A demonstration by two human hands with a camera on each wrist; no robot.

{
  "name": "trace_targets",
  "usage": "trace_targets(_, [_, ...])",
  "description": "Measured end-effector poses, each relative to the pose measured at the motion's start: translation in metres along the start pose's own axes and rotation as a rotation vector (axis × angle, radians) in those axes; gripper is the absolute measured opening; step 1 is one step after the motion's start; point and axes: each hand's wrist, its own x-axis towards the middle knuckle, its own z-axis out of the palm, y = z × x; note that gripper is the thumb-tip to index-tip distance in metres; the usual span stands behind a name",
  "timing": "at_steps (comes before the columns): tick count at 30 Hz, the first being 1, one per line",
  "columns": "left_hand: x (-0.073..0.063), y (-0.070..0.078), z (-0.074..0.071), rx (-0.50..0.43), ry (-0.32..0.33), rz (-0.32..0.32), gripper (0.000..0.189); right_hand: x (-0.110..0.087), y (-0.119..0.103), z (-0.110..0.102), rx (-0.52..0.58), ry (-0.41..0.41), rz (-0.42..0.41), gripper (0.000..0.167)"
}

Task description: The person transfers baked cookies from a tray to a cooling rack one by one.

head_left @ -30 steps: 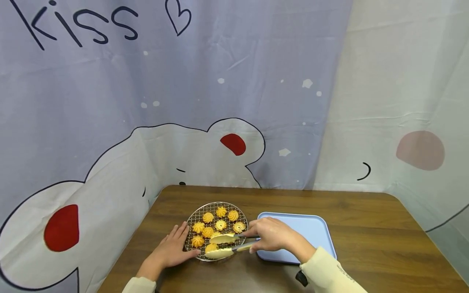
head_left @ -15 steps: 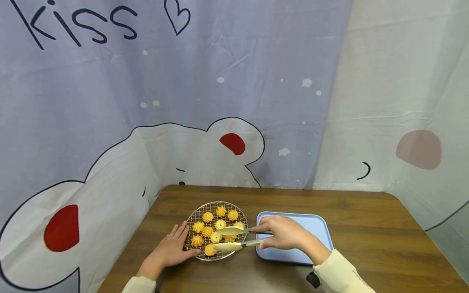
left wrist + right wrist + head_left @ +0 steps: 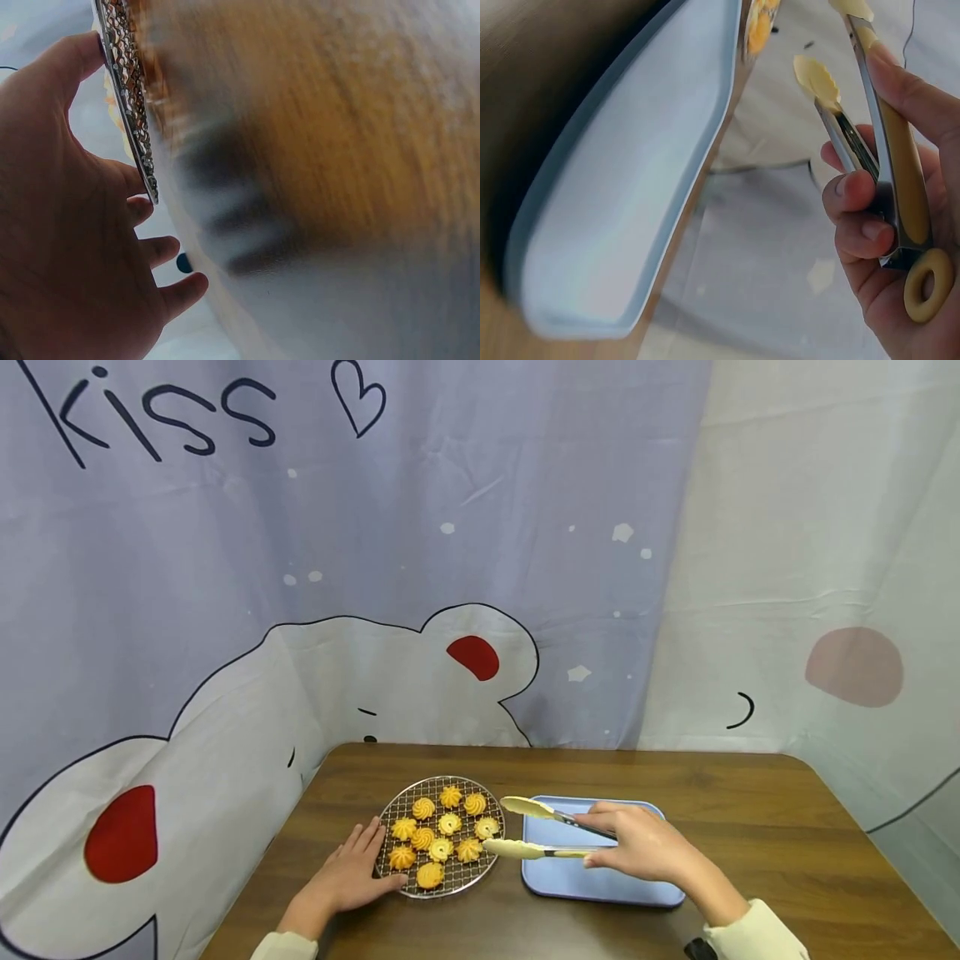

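A round wire cooling rack (image 3: 459,880) bears several golden piped cookies (image 3: 431,876). My left hand (image 3: 351,875) lies at the rack's left side, fingers spread, with the thumb and fingertips at its rim; the left wrist view has the rack edge-on beside the thumb. My right hand (image 3: 641,845) holds metal kitchen tongs (image 3: 517,849) with cream tips and handle grips. The tongs' arms stand apart with nothing between them, their tips near the rack's right rim. In the right wrist view, thumb and curled fingers (image 3: 864,232) grip the tongs around both arms.
A light blue rectangular tray (image 3: 592,888) lies right of the rack, partly hidden beneath the right hand and tongs. Both stand on a brown wooden table (image 3: 757,835). A printed curtain (image 3: 585,568) hangs behind and at the sides.
My right hand has moved right with the tongs, from over the cookies to over the tray. The tongs' arms have spread wider. The left hand stays at the rack.
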Motion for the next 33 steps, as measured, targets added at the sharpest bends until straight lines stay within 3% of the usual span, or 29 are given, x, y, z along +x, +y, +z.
trace_targets(11, [0.000, 0.001, 0.000, -0.007, 0.005, 0.003, 0.108, -0.052, 0.039, -0.016, -0.043, 0.141, 0.243, 0.065])
trace_targets(24, [0.000, 0.005, -0.002, -0.006, -0.004, -0.014, 0.107, -0.100, 0.078, -0.026, -0.034, 0.192, 0.481, 0.079])
trace_targets(33, [0.001, 0.004, -0.002, -0.010, -0.013, -0.025, 0.106, -0.119, 0.103, -0.028, -0.041, 0.186, 0.605, 0.087])
